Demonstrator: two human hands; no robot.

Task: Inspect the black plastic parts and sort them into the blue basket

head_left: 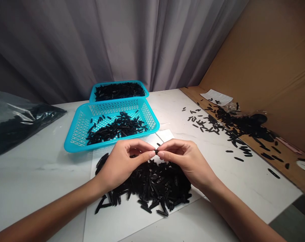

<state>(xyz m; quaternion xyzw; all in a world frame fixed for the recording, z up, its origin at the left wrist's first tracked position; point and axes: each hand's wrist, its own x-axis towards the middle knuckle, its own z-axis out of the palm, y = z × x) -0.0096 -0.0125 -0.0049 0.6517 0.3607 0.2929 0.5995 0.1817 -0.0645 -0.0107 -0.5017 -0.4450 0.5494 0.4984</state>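
Observation:
Between the fingertips of both hands is a small black elongated piece (156, 152), perhaps a clip. My left hand (124, 161) pinches its left end and my right hand (186, 158) pinches its right end. Most of the piece is hidden by the fingers. Below the hands a heap of similar black pieces (154, 183) lies on a white sheet (104, 225). Just beyond the hands, a blue perforated basket (73, 134) holds a loose layer of such pieces.
A second, fuller blue basket (92, 95) stands behind the first. At the left lies a clear plastic bag (23, 117) with dark contents. More black pieces (233, 126) are scattered at the right, by a cardboard panel (273, 67) and a paper slip (216, 96). A grey curtain (117, 40) hangs behind.

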